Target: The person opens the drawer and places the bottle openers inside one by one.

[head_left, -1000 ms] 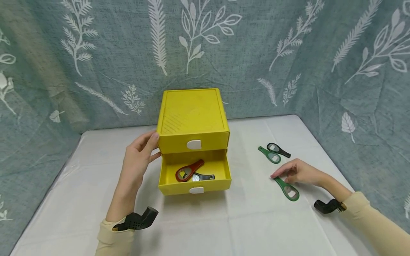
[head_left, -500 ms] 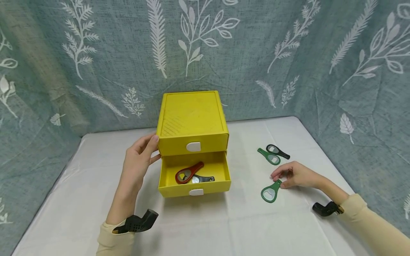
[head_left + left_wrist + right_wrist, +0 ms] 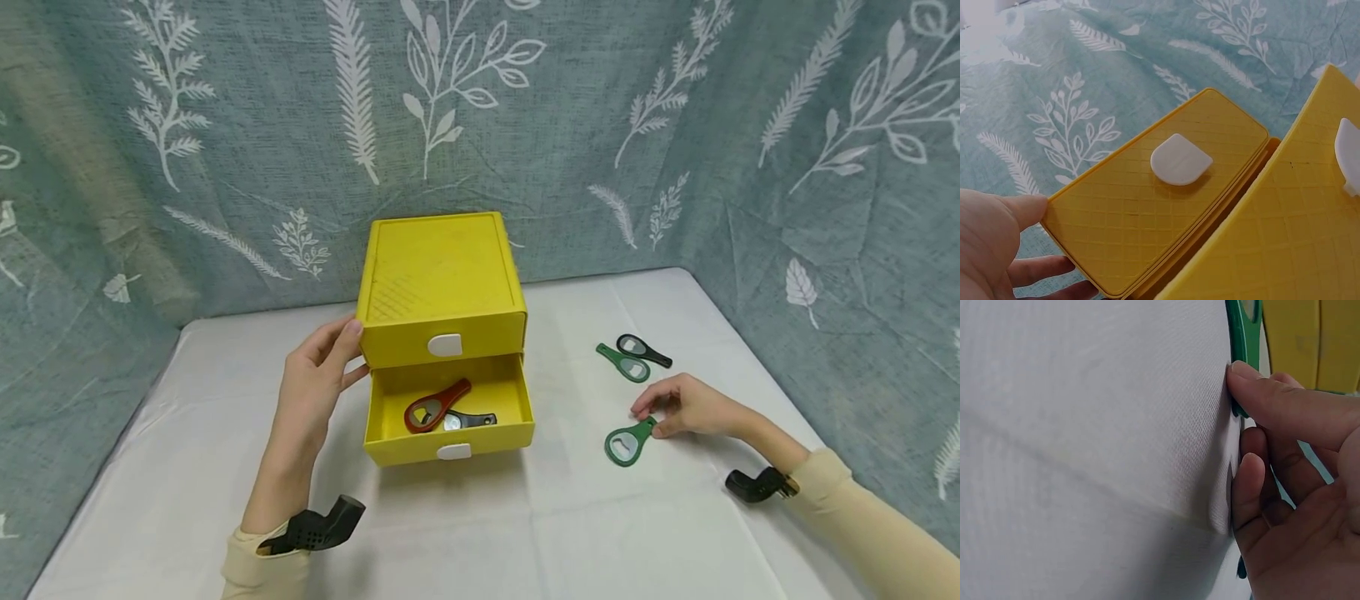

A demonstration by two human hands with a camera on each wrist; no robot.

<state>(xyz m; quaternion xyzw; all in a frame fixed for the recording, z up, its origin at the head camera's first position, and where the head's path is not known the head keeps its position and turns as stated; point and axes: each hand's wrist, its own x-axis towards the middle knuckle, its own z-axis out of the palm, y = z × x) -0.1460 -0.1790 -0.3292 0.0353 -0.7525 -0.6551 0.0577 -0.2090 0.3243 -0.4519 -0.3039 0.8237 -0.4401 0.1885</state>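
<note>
My left hand rests at the left side of a yellow two-drawer box. In the left wrist view its thumb touches the edge of the upper drawer front, fingers along the side. The lower drawer is pulled out. Inside it lie a red bottle opener and a black-and-metal one. At the right, my right hand pinches the handle end of a green bottle opener, its round head pointing down-left, low over the table. The right wrist view shows the thumb on the green handle.
Behind the right hand, another green bottle opener lies against a black one on the white-covered table. A leaf-patterned curtain hangs at the table's back and sides.
The green bottle opener in my right hand has swung round, its head moving from lower right to lower left. My left hand stays at the box.
</note>
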